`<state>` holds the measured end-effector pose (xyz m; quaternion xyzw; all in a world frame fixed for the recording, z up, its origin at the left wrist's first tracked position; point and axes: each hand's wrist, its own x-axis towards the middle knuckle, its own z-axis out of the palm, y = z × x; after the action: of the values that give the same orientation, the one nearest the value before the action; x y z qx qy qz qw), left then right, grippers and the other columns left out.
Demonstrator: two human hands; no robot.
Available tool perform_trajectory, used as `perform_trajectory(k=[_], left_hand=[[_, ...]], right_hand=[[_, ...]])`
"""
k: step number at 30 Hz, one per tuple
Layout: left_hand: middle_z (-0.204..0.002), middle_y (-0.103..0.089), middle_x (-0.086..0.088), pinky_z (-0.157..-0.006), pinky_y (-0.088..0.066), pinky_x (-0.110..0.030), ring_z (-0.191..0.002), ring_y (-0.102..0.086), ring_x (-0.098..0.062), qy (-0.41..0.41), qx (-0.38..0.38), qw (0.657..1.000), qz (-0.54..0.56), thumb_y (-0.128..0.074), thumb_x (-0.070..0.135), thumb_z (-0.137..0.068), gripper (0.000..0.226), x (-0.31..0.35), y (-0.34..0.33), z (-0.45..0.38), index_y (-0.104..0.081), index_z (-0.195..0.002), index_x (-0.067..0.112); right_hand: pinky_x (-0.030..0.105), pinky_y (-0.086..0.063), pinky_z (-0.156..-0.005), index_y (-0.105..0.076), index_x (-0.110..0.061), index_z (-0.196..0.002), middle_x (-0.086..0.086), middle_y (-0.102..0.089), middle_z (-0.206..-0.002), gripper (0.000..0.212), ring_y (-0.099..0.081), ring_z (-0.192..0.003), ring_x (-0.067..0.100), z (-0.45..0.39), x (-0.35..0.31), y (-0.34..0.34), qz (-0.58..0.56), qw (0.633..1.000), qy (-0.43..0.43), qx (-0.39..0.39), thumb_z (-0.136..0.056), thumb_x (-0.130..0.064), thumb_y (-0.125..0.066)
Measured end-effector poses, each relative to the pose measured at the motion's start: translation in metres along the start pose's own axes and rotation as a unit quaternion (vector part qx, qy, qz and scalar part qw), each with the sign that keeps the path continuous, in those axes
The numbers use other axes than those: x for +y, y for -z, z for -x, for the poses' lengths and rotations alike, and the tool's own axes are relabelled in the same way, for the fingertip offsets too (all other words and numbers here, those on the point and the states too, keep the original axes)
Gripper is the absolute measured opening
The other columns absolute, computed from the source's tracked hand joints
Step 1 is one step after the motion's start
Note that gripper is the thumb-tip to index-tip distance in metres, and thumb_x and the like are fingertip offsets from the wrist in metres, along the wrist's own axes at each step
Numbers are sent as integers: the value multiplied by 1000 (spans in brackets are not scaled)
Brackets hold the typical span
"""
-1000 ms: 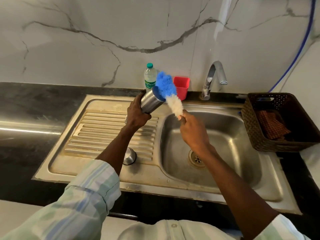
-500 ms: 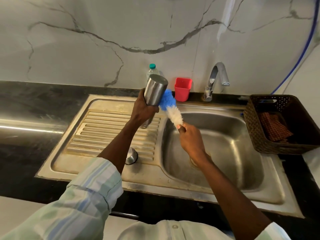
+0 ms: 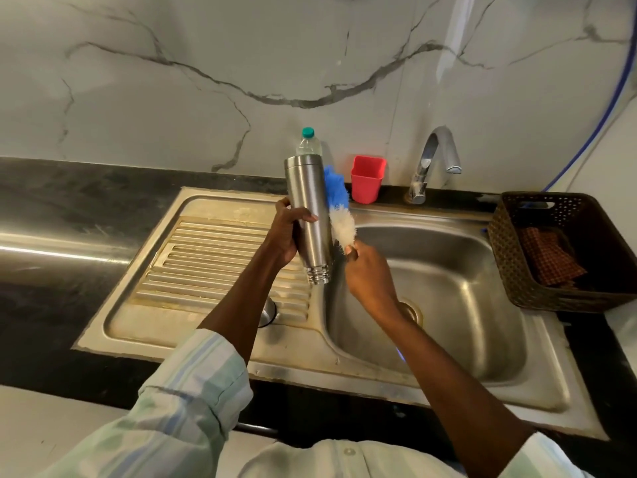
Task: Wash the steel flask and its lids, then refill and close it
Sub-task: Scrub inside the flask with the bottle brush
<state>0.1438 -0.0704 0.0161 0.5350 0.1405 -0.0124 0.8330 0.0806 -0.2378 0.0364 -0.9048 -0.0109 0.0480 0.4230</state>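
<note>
Marble-backed steel sink (image 3: 448,370): above it, the left hand (image 3: 286,232) grips the inverted flask (image 3: 308,215), and the right hand (image 3: 370,274) holds the brush (image 3: 339,208) against its side. Long strokes, turning the flask, would likely clean best.

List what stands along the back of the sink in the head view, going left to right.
Plastic bottle with a green cap → red cup → tap → brown basket at the far right. The held steel flask hides the bottle's lower part.
</note>
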Motion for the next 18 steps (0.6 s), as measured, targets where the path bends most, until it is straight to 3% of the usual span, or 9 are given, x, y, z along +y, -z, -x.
perform_trajectory(k=[3,6,11,13,15,18], left_hand=[[-120,-62,-19,-81,-58,-45,-102,-67,-30,-18,5,999,35,-81,23,-69,85,0,7,-5,-37,-141,9],[-120,-66,-20,-83,-59,-45,-100,-68,-31,4,-1,1000,-9,-78,37,-76,75,-6,6,-1,-48,-138,9],[-109,-69,-13,-83,-58,-41,-105,-65,-30,11,2,1000,-2,-70,35,-88,49,-15,8,-3,-57,-123,4],[-102,-71,-11,-80,-59,-39,-96,-68,-27,21,1,1000,8,-62,36,-95,41,-10,3,-2,-60,-122,6],[-98,-73,-12,-76,-59,-39,-87,-71,-25,42,-2,999,-5,-61,46,-94,47,-8,-1,-1,-61,-124,10],[-110,-73,-15,-84,-60,-45,-98,-72,-31,41,1,998,-52,-78,56,-75,71,-17,-6,-2,-60,-128,13]], right_hand=[[34,-42,-71,-60,-12,-123,12,-68,-102,29,-61,-90,31,16,2,-4,-13,1000,25,10,-102,-15,-41],[29,-35,-68,-62,-8,-117,13,-67,-104,26,-60,-92,29,8,8,-8,-5,1000,-9,-6,-101,-14,-42],[33,-39,-73,-59,-10,-123,14,-67,-110,28,-60,-98,33,7,0,-10,-24,999,-9,39,-102,-13,-40],[32,-40,-72,-58,-11,-124,14,-67,-109,30,-60,-95,31,10,3,-14,-15,1000,-15,21,-101,-13,-40],[30,-36,-70,-61,-10,-117,14,-67,-106,27,-60,-92,31,4,6,-11,-3,1000,-27,-3,-101,-13,-41],[31,-35,-71,-61,-9,-113,15,-66,-105,25,-60,-95,34,-7,-3,-4,-27,999,-22,30,-102,-15,-41]])
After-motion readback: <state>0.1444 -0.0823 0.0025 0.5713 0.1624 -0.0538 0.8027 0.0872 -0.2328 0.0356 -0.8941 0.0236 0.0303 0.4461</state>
